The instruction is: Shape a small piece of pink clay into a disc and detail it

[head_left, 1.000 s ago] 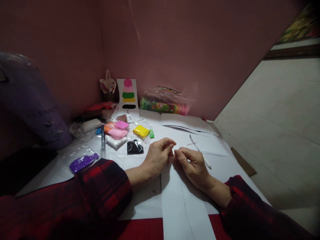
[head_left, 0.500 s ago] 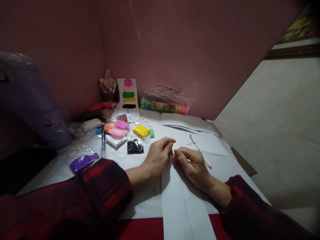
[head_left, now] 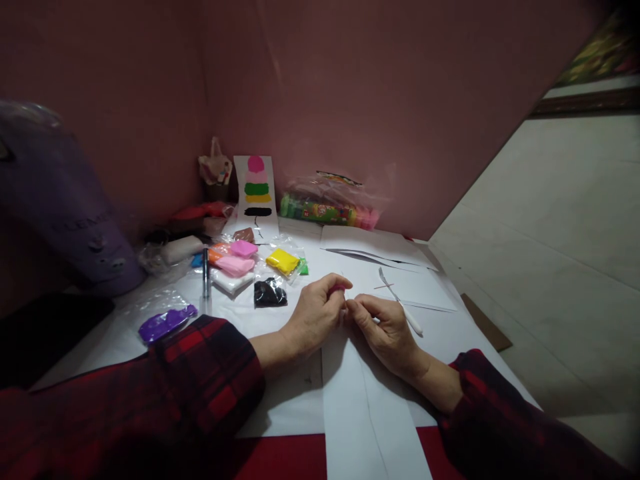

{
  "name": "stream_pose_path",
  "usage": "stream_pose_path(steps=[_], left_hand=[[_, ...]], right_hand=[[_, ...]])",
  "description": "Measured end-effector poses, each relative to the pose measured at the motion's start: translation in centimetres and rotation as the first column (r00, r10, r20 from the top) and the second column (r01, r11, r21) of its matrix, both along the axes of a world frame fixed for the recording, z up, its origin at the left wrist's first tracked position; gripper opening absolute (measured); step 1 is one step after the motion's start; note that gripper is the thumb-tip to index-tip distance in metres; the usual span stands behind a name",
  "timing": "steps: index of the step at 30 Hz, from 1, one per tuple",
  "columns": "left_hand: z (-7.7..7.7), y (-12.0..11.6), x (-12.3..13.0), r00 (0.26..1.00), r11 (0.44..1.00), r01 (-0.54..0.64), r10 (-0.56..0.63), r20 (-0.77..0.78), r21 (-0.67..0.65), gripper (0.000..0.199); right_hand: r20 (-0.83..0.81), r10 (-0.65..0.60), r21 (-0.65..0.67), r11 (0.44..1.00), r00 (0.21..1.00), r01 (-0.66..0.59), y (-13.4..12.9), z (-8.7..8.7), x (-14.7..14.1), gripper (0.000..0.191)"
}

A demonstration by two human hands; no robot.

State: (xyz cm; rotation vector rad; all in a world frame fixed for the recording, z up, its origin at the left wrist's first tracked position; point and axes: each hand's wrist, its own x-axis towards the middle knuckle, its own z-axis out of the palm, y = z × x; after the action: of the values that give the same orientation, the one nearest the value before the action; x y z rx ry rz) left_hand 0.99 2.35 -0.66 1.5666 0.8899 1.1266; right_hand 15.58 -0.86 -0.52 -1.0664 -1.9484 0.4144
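My left hand [head_left: 317,308] is closed, thumb pressed to fingers, around something small of which a dark pink bit shows at the fingertips. My right hand [head_left: 390,333] is closed in a pinch beside it, the fingertips of both nearly touching; what it grips is too small to make out. Under both hands lies a long white paper strip [head_left: 367,413] with a thin curved line. A white-handled fork [head_left: 413,320] rests just beyond my right hand, with a thin stick [head_left: 384,287] across it. A black clay packet [head_left: 271,293] sits left of my left hand.
Clay packets in purple [head_left: 167,323], pink [head_left: 235,265] and yellow [head_left: 283,261] lie at the left and middle, near a black pen [head_left: 206,273]. A painted colour card [head_left: 258,193] and a bag of coloured tubs [head_left: 330,210] stand by the wall. White sheets [head_left: 375,245] lie at the back right.
The fingers of my left hand have shifted slightly, and a dark pink bit now shows between them. The fingertips of both hands are a little closer together.
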Motion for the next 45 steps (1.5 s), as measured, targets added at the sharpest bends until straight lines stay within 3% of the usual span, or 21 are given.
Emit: stream_pose_path(steps=[45], left_hand=[[0.1, 0.14, -0.06, 0.998, 0.998, -0.044, 0.045, -0.041, 0.036, 0.018]], right_hand=[[0.057, -0.005, -0.018, 1.0, 0.998, 0.006, 0.05, 0.14, -0.15, 0.035]])
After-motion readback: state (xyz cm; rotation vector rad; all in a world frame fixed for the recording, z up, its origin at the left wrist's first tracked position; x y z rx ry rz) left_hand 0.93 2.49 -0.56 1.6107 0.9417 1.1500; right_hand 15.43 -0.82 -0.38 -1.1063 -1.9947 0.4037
